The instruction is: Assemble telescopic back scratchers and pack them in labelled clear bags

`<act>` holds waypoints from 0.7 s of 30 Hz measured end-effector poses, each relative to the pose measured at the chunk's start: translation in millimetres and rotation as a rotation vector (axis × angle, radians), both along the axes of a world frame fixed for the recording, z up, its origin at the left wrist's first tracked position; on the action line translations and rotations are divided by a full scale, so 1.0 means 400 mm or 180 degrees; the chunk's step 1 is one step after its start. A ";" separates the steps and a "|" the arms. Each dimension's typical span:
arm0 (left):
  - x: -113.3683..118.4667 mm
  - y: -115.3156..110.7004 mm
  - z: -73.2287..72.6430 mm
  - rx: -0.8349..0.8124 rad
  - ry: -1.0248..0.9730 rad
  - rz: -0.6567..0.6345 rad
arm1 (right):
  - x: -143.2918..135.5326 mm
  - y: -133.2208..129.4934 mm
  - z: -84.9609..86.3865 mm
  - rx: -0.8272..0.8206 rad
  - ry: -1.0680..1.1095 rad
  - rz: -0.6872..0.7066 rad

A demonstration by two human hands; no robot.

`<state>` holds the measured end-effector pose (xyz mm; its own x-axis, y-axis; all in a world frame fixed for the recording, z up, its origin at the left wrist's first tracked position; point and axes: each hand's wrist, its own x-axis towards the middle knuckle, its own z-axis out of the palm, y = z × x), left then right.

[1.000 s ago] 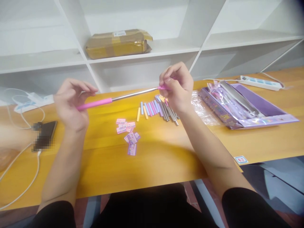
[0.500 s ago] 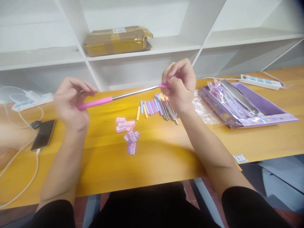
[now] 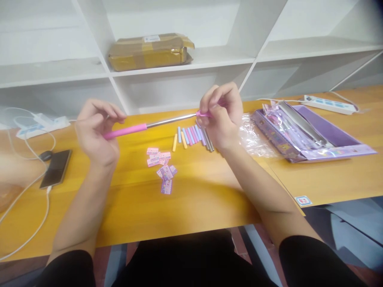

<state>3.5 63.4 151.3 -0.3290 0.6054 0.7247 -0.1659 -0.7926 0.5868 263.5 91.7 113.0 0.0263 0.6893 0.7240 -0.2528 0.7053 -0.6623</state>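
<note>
Between my hands a thin metal rod (image 3: 171, 120) with a pink sleeve (image 3: 127, 130) is held above the table. My left hand (image 3: 98, 133) grips the sleeve's left end. The fingers of my right hand (image 3: 223, 117) pinch a small pink piece (image 3: 204, 114) at the rod's right end. Behind and below the rod lie several short coloured sticks (image 3: 191, 135) in blue, pink, purple and yellow. Metal tubes (image 3: 208, 140) rest beside them, partly hidden by my right hand. Small pink cards (image 3: 158, 157) and purple cards (image 3: 166, 179) lie nearer to me.
At the right are a purple box (image 3: 332, 152) with packaged items, clear plastic wrap (image 3: 254, 137) and a power strip (image 3: 329, 104). A phone (image 3: 56, 169) with cables lies at the left. A taped parcel (image 3: 149, 52) sits on the white shelf.
My left hand has moved slightly right. My right hand has shifted a little left and down, covering more of the metal tubes. The pink piece now sits against the rod's tip.
</note>
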 end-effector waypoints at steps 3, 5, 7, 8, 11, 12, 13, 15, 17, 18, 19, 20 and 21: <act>0.005 -0.004 -0.002 -0.0025 0.0022 -0.0015 | 0.001 -0.003 0.002 0.0046 0.0035 0.0010; 0.007 -0.007 -0.003 -0.0011 0.0029 -0.0006 | 0.001 -0.002 0.000 0.0066 0.0019 0.0057; 0.008 -0.010 -0.002 -0.0005 0.0032 0.0013 | -0.001 0.000 -0.005 0.0071 -0.0014 0.0115; 0.008 -0.011 0.000 0.0007 0.0031 0.0022 | -0.002 0.001 -0.009 0.0054 -0.0040 0.0130; 0.010 -0.012 0.003 0.0113 -0.0003 0.0030 | -0.007 0.005 -0.020 -0.0019 -0.0127 0.0139; 0.010 -0.012 0.004 0.0146 -0.0022 0.0026 | -0.009 0.005 -0.024 -0.0026 -0.0156 0.0152; 0.011 -0.012 0.004 0.0161 -0.0040 0.0023 | -0.011 0.006 -0.028 -0.0012 -0.0179 0.0176; 0.011 -0.011 0.004 0.0147 -0.0047 0.0026 | -0.017 0.006 -0.034 0.0081 -0.0184 0.0262; 0.011 -0.011 0.004 0.0127 -0.0025 0.0030 | -0.023 0.007 -0.039 0.0197 -0.0147 0.0368; 0.010 -0.012 0.004 0.0130 -0.0007 0.0031 | -0.027 0.008 -0.042 0.0240 -0.0125 0.0399; 0.010 -0.012 0.004 0.0144 0.0015 0.0030 | -0.029 0.009 -0.044 0.0265 -0.0112 0.0407; 0.009 -0.013 0.004 0.0161 0.0029 0.0026 | -0.032 0.011 -0.047 0.0274 -0.0114 0.0398; 0.009 -0.014 0.004 0.0171 0.0029 0.0019 | -0.034 0.012 -0.051 0.0272 -0.0130 0.0381</act>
